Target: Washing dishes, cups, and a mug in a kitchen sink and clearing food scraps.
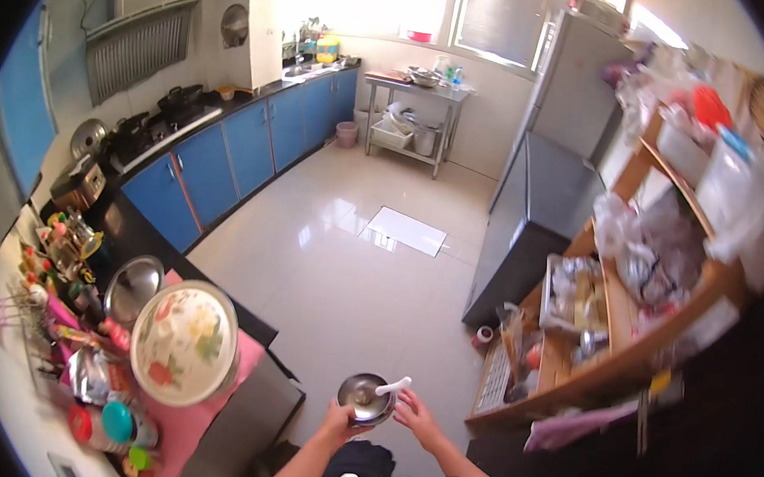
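Note:
My left hand (pixel 341 423) grips a round stainless steel bowl (pixel 350 387) by its near left rim, above the floor in front of me. A white spoon (pixel 393 386) rests in the bowl, its handle sticking out over the right rim. What little lies at the bottom of the bowl is too small to make out. At the bowl's right side is my right hand (pixel 422 422), fingers apart and close to the rim and the spoon handle. Whether those fingertips touch the bowl cannot be told.
To the left, a large flower-patterned round lid (pixel 183 344) and several jars and bottles crowd a counter (pixel 227 300). A wooden shelf unit (pixel 552 396) with bags stands at right. Beyond are blue cabinets (pixel 243 151), a steel table (pixel 422 89) and a refrigerator (pixel 573 78).

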Tool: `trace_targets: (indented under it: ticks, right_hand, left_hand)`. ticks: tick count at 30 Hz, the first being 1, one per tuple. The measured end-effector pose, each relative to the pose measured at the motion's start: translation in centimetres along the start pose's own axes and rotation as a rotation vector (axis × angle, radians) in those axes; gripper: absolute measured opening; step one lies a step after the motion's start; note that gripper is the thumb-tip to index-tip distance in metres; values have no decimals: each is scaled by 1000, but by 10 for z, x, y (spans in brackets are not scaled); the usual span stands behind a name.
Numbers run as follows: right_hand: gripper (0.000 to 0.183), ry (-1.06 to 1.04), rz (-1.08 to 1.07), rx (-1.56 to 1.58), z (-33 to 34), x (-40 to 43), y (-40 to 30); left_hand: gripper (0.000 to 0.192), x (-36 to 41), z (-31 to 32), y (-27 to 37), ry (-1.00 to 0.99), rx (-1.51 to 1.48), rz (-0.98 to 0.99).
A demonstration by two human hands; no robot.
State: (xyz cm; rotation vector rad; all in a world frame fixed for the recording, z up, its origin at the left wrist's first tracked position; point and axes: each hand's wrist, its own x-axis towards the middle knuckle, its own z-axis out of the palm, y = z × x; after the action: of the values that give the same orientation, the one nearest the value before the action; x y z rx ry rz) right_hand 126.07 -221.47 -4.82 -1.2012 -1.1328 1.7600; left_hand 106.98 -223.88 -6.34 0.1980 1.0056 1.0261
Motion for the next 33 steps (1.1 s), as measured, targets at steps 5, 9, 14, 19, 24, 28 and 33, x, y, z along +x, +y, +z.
trace_targets:
  ticks: [5,9,14,19,24,28,33]
  right_hand:
    - [47,189,140,67,-86,120,-86]
    - [39,310,252,-38,-154,236,-95]
    - [32,299,380,-52,-187,434,-115]
    - [34,-71,204,-174,-123,658,-228]
    - [34,-304,51,-359,-67,874,-299]
    - [33,-278,106,-415,-51,1011,-310]
    - [33,-182,308,-369,-90,1122,-354]
  left_hand:
    - [56,103,49,143,124,22,43]
    - [61,217,60,238,130,-10,58]
    - [57,353,70,336,136,-107,125]
    - [55,425,93,464,333,-146,129]
    - [62,533,56,575,257,-270,241]
    - [61,644,30,669,323,-263,250]
    - [56,754,53,833,314,-178,237]
